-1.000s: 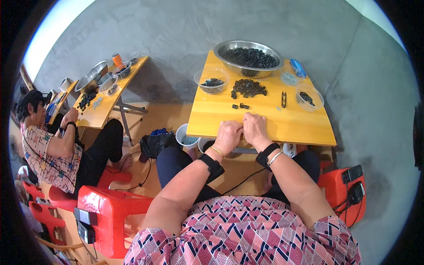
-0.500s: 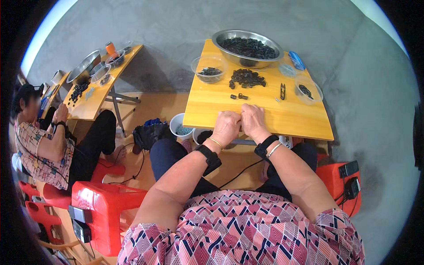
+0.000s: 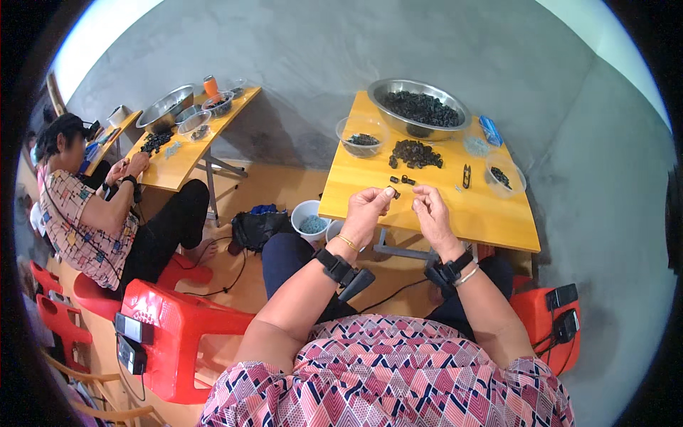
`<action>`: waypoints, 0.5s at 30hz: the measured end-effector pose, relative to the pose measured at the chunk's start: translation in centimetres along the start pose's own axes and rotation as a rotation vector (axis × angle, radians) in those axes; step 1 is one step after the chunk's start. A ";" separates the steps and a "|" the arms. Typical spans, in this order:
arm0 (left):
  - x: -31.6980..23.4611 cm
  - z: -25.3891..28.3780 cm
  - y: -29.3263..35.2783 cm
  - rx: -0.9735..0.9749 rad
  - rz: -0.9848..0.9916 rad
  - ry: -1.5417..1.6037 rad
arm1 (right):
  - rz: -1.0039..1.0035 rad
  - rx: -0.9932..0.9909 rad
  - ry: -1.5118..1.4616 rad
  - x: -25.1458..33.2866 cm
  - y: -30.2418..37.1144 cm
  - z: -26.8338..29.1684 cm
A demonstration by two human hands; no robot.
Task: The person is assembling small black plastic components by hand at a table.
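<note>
Above the near edge of the yellow table [image 3: 491,231], my left hand [image 3: 366,215] pinches a small black ring-like part [image 3: 395,193] between thumb and fingertips. My right hand [image 3: 435,222] is just to the right of it, its fingers loosely bent and apart, with nothing visible in them. Beyond my fingertips lie a few small black cylinders [image 3: 408,180]. Behind these is a loose pile of small black parts [image 3: 415,154]. A pair of black thread snips [image 3: 467,176] lies to the right of the pile.
A steel basin [image 3: 459,122] heaped with black parts stands at the back. Clear plastic bowls flank the pile, one on the left [image 3: 341,133] and one on the right [image 3: 519,186]. A white bucket [image 3: 300,213] stands on the floor. At left, a co-worker [image 3: 92,199] sits by another table.
My hands, together at the table edge before, have come apart and lifted. The black part now shows in my left fingertips. The whole view has shifted, with the table lower and further right.
</note>
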State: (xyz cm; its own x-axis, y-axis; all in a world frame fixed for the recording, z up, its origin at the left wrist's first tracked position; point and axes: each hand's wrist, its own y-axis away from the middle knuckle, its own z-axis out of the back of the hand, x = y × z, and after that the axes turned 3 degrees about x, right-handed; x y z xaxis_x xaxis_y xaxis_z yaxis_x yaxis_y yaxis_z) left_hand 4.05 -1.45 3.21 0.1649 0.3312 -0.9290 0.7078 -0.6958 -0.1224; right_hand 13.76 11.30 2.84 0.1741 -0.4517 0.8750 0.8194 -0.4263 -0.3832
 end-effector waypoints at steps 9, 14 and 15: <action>-1.4 -2.4 2.0 0.088 0.051 0.262 | 0.334 -0.017 0.201 5.1 0.9 -0.8; -2.1 -2.5 2.6 0.134 0.071 0.214 | 0.290 0.010 0.120 5.0 1.1 0.3; -2.2 -2.5 2.6 0.135 0.074 0.214 | 0.287 0.009 0.121 5.0 1.1 0.5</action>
State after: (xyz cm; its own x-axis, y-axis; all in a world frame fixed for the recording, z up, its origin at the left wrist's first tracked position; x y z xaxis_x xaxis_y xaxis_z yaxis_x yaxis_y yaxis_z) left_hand 7.24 -2.45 5.77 0.3649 0.3932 -0.8440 0.5922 -0.7974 -0.1155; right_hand 15.80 8.97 6.94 0.3335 -0.6430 0.6894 0.7509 -0.2609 -0.6067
